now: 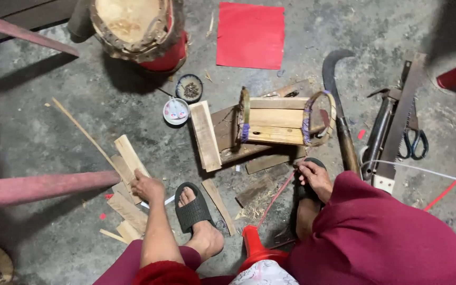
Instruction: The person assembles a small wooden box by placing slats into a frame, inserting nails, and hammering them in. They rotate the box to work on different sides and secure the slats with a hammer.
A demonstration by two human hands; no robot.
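The left hand (146,186) grasps a wood strip (131,155) from the pile on the floor; the right hand (315,177) pinches a red string (278,194) beside the bundled wood slats (275,122)

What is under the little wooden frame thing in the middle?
Under the wooden frame lie flat wooden boards on the concrete floor. One plank leans at its left side. What sits right beneath the frame's middle is covered.
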